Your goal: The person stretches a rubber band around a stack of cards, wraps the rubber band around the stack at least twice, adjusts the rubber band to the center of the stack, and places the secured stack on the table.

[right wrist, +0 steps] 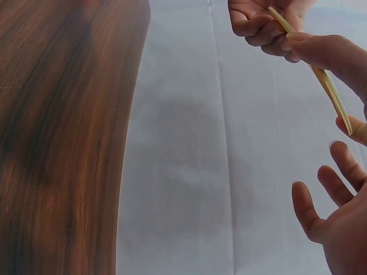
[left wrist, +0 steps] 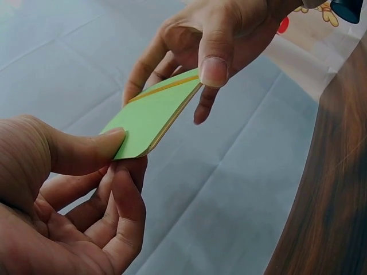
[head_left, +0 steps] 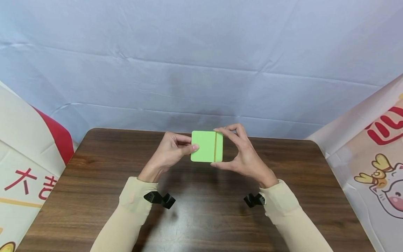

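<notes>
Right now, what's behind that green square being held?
Fingers of the left hand lie partly behind the green square, with the thumb in front. Its back face is turned away, so anything on it can't be seen.

The pad (head_left: 205,147) is lime green (its band (head_left: 215,147) yellow).

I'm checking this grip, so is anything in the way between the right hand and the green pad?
Nothing visible is: the right hand holds the green pad by two opposite edges. The yellow band across the pad runs close to where it grips; whether the hand presses on it, I can't tell.
</notes>
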`<state>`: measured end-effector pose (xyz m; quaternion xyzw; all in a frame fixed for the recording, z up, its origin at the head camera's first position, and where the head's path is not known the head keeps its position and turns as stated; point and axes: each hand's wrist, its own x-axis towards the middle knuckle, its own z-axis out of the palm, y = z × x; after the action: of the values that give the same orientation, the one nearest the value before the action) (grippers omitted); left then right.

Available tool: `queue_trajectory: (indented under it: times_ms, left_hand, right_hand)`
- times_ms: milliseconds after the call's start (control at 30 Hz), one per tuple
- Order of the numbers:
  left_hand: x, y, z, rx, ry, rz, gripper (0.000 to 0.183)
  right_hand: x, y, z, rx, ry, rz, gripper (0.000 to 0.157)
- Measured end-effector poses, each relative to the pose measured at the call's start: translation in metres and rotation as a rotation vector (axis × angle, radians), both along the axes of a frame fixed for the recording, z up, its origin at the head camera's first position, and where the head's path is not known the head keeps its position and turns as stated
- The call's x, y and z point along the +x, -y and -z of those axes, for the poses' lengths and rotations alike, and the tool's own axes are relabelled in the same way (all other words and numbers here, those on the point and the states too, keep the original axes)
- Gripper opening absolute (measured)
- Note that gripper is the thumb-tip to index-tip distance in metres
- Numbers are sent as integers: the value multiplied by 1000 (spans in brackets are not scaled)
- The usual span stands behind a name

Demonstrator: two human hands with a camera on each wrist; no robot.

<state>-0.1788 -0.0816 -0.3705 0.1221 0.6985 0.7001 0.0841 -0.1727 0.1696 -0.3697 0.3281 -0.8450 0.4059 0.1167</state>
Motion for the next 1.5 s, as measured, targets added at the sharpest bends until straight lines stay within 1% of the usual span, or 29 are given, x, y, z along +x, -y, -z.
queue_trajectory:
  times_ms: [300, 400, 567, 700, 767, 867, 1033, 1133, 1300, 1500]
  left_hand:
    - [1, -3, -3, -18, 11, 13, 18]
    - [1, -4, -2, -14, 13, 6, 18]
    - [0, -4, -1, -10, 24, -5, 18]
    - [1, -4, -3, -12, 37, -13, 19]
    - [1, -4, -4, -16, 44, -15, 20]
    - [1, -4, -4, -19, 42, -14, 20]
    - [2, -6, -2, 5, 33, -12, 19]
    - [3, -8, -3, 27, 31, -18, 20]
    - [3, -10, -4, 43, 27, -39, 21]
    - [4, -12, -4, 27, 30, -56, 20]
  right_hand:
    - [1, 3, -1, 36, 0, -14, 91]
    - [1, 2, -2, 40, -9, -7, 92]
    - [0, 1, -2, 81, -22, -1, 96]
    - [0, -2, -4, 124, -36, -7, 102]
    - [0, -3, -5, 135, -52, -9, 102]
    - [-1, -3, -6, 137, -91, -3, 99]
    - [-1, 0, -5, 120, -184, 33, 93]
    - [-2, 2, -4, 105, -221, 56, 91]
    - [-2, 3, -3, 101, -243, 76, 90]
    - [-2, 6, -2, 103, -244, 103, 89]
